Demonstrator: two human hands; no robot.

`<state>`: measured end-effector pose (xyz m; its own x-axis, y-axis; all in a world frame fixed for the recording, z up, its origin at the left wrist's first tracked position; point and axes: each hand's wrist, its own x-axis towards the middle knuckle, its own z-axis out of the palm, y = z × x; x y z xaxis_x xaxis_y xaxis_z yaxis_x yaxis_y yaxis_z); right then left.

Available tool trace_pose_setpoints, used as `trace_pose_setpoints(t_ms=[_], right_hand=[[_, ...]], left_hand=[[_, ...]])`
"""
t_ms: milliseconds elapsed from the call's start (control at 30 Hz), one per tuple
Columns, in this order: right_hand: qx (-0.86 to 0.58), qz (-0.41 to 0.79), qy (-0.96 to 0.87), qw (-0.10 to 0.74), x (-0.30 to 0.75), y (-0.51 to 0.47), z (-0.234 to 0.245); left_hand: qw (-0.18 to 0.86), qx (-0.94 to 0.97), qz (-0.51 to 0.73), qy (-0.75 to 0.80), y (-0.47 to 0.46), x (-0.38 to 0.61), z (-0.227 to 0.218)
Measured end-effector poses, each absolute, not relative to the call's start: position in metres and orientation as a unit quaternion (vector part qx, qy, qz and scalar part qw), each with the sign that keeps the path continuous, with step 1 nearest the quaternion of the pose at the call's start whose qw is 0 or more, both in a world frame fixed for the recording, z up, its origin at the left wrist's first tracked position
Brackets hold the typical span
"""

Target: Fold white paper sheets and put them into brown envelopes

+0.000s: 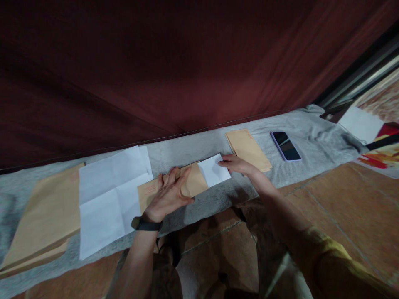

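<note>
A small brown envelope lies on the grey cloth in front of me. My left hand, a black band on its wrist, rests flat on the envelope with fingers stretched out. A folded white paper sticks out of the envelope's right end. My right hand pinches the far right corner of that paper.
An unfolded white sheet lies left of the envelope, over a stack of large brown envelopes. Further small brown envelopes and a phone lie to the right. A dark red curtain hangs behind. The floor is tiled.
</note>
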<state>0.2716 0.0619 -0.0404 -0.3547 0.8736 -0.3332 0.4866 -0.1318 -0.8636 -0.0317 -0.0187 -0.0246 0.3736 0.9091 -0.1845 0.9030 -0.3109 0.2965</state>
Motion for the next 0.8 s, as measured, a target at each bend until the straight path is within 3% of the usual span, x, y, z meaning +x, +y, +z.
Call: trace_pose_setpoints(t_ms=[533, 800], right_hand=[[-0.554, 0.428, -0.699, 0.144, 0.243, 0.063, -0.048], [-0.548, 0.447, -0.692, 0.143, 0.239, 0.063, -0.054]], left_hand=[[0.186, 0.813, 0.003, 0.552, -0.016, -0.033, -0.042], [0.054, 0.85, 0.052, 0.522, -0.03, -0.016, -0.028]])
